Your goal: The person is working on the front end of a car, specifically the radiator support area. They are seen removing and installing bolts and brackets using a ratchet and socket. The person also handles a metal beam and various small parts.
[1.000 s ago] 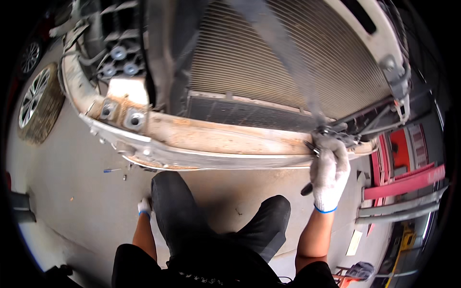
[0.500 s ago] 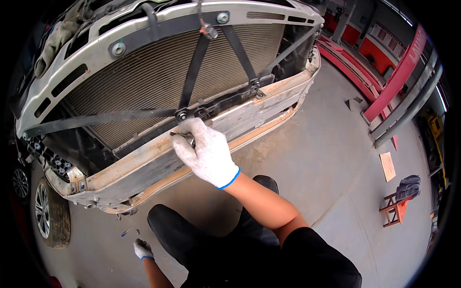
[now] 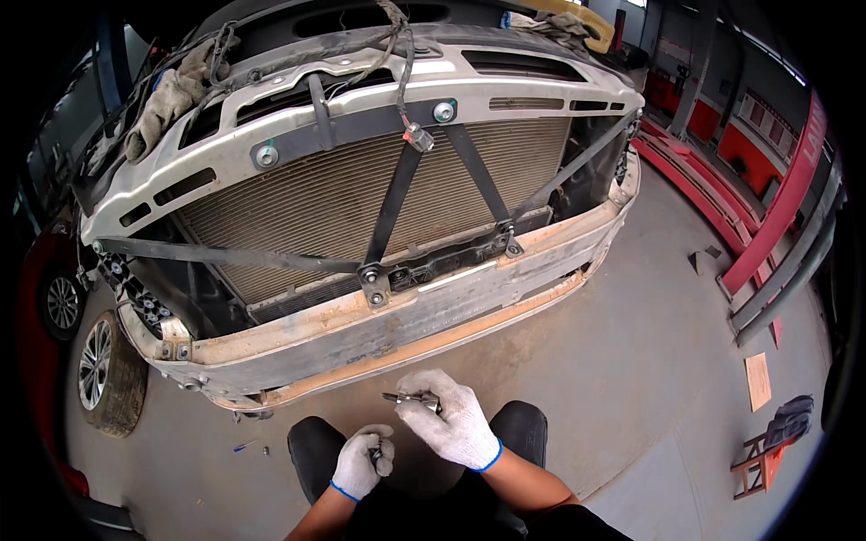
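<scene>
My right hand point(image 3: 449, 419), in a white knit glove with a blue cuff, is closed on a small shiny metal tool point(image 3: 422, 400) with a thin dark tip pointing left. Its exact kind is hard to make out. Beside it, a little lower and to the left, my gloved left hand point(image 3: 363, 462) has its fingers curled round a small dark piece, mostly hidden. Both hands are in front of my knees, apart from the car. Beyond them is the car's stripped front, with a pale bumper beam point(image 3: 433, 311), black diagonal braces point(image 3: 394, 205) and a finned radiator point(image 3: 298, 216).
On the floor at left lie a blue-handled screwdriver point(image 3: 244, 445) and a small metal socket point(image 3: 266, 451). A wheel point(image 3: 110, 374) leans near the car's left corner. To the right stand a red lift point(image 3: 776, 198) and an orange stool point(image 3: 765, 467) with dark cloth.
My right hand has drawn back from the bumper beam with the metal tool. My left hand has risen from the lower left to beside it. The view has shifted, showing more of the car's top.
</scene>
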### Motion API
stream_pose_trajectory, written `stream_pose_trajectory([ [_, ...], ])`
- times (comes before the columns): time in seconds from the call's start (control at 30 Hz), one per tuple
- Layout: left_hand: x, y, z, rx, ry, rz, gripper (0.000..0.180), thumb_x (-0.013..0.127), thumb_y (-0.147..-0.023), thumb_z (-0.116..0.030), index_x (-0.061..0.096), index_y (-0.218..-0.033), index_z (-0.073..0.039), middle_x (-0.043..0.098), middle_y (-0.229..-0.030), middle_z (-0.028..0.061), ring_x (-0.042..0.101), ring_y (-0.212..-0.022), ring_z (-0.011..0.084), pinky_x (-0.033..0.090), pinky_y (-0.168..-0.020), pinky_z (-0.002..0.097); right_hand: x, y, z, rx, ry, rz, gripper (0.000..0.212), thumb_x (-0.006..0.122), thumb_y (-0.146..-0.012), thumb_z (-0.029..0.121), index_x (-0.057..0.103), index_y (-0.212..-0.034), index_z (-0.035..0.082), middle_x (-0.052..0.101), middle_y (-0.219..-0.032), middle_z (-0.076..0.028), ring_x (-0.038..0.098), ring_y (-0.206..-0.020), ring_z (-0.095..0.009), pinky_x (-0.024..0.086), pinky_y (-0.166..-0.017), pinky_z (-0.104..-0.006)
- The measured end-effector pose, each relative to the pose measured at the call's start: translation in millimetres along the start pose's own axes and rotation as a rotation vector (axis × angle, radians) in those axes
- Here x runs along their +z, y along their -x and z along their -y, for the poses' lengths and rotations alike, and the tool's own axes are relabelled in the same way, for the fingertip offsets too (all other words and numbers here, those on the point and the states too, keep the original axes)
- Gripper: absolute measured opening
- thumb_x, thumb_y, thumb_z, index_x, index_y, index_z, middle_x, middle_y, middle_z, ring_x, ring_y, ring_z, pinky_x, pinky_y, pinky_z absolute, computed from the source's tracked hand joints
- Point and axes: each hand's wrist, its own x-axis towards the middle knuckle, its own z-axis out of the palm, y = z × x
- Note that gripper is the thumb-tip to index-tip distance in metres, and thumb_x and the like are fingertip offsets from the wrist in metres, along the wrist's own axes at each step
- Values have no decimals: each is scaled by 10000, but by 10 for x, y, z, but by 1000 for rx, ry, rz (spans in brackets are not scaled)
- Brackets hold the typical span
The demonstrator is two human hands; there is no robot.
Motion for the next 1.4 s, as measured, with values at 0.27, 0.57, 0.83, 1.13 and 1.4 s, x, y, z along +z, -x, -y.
stream_pose_trajectory([
  [0.27,1776,345,-516,-189,-318,132,236,497,-931,-135,594,-1076,25,591,-764,81,522,-532,145,411,-471,272,-715,-279,1410,182,-52,-134,339,689,-839,68,570,-1152,13,683,-920,-120,664,-840,-162,539,-738,-324],
  [0.57,3228,1448,-1117,-302,-263,-114,200,477,-1016,-234,584,-1076,-77,635,-834,135,569,-581,176,441,-485,289,-1569,-33,2007,594,498,-36,387,604,-902,357,594,-1151,60,680,-1028,-220,656,-950,-420,522,-848,-482],
  [0.83,4038,1955,-1664,-388,-386,-128,164,554,-921,-40,568,-1069,-110,642,-866,122,606,-617,205,494,-507,321,-2327,1501,1672,1107,471,58,330,601,-906,363,627,-977,41,677,-858,-189,651,-773,-358,516,-709,-471],
  [1.13,5572,908,-1856,-246,-248,64,218,522,-845,29,586,-1036,-55,604,-849,94,601,-678,225,506,-578,341,-2872,4465,407,1725,321,-482,357,602,-911,356,658,-805,20,677,-690,-158,661,-579,-293,526,-554,-453],
  [1.4,7552,-782,-3156,241,-220,285,341,476,-832,31,579,-1157,18,613,-937,99,607,-796,220,528,-639,335,-3558,4690,935,1536,553,-142,324,571,-910,364,655,-896,51,680,-756,-146,647,-623,-287,505,-560,-447],
])
